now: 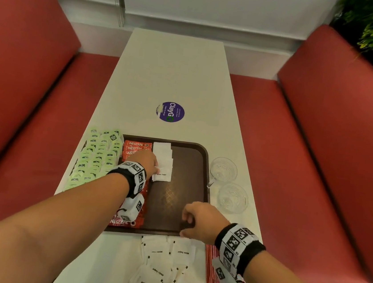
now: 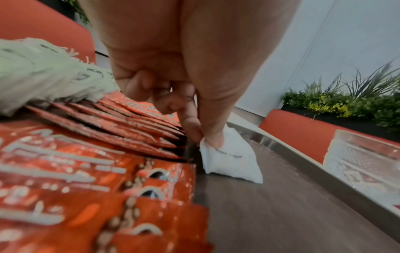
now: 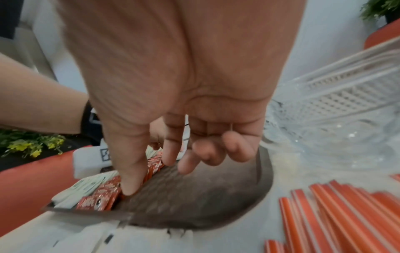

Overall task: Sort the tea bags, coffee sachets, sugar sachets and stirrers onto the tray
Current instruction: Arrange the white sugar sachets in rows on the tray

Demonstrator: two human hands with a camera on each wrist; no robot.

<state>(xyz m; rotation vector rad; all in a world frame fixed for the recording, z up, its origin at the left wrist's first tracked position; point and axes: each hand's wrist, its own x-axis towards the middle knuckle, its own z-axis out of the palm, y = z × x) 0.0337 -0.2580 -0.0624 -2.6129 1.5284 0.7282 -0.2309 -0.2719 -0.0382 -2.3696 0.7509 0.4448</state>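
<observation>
1. Right hand hangs over brown tray, fingers loosely curled, empty.
2. Red coffee sachets line tray's left side.
3. Orange stirrers lie on worktop.

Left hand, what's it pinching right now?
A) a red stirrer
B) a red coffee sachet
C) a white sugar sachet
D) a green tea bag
C: the left hand pinches a white sugar sachet between thumb and forefinger, low over the brown tray beside the row of red coffee sachets; the head view shows the same grip at the near end of the sugar row.
</observation>
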